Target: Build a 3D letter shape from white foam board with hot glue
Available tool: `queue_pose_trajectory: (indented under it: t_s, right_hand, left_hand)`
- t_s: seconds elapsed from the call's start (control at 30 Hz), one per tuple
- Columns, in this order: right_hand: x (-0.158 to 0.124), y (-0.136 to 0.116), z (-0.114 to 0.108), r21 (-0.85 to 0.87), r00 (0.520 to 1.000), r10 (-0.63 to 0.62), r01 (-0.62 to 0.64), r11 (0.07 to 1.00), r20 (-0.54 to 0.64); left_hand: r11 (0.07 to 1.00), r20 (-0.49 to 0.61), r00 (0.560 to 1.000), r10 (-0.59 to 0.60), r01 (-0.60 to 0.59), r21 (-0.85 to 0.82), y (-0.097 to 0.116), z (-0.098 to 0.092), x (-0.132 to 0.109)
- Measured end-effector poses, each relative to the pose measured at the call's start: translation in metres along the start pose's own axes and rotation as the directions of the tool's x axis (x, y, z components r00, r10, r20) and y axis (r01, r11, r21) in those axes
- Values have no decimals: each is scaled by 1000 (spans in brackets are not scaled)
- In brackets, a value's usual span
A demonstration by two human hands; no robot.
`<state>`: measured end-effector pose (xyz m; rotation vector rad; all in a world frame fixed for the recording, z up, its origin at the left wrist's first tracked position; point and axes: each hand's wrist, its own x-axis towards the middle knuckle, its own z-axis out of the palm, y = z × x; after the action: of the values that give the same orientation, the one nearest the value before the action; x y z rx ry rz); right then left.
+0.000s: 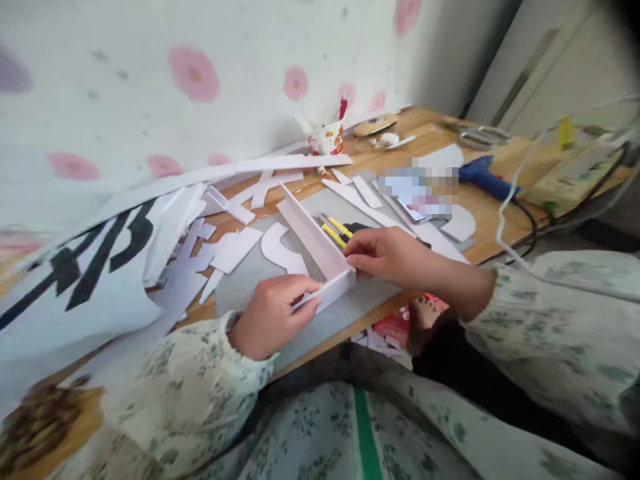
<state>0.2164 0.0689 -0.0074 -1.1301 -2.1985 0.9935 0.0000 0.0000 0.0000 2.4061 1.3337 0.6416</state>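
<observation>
The left hand [273,313] pinches the white L-shaped piece [337,291] near its short side's free end, thumb below forefinger, sleeved forearm reaching in. At that piece's corner, the right hand [395,257] gathers bent fingers and thumb, wrist bare.

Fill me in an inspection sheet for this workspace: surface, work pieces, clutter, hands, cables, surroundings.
Surface: wooden table, with a grey mat under the work.
Work pieces: white piece, strips meeting at a corner, standing on edge; yellow tools just behind it.
Clutter: white offcuts across mat and table; cup by the wall; scissors and blue glue gun toward the right.
Hands: left hand pinches the near strip; right hand grips at the corner.
Cables: white cable hangs in front of the table's right side; black cable curves below the glue gun.
Surroundings: wall with pink flowers behind; other people: nothing seen.
</observation>
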Motion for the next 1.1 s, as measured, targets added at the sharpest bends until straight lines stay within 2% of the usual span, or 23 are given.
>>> queue_pose_trajectory:
  t_s: [0.2, 0.57, 0.8, 1.1]
  right_hand:
    - [2, -2, -4, 27, 996, 83, -84, 996, 44]
    - [3, -3, -6, 92, 991, 115, -120, 988, 61]
    - [4, -1, -6, 82, 991, 108, -115, 990, 85]
    - [4, -9, -8, 70, 982, 135, -145, 987, 129]
  left_hand:
    - [1000, -41, 999, 9, -9, 0, -3, 2, 0]
    - [998, -31, 998, 61, -61, 6, -4, 1, -1]
    - [999, 27, 999, 46, -46, -2, -6, 2, -1]
    - [1000, 138, 990, -18, 21, -16, -10, 1, 1]
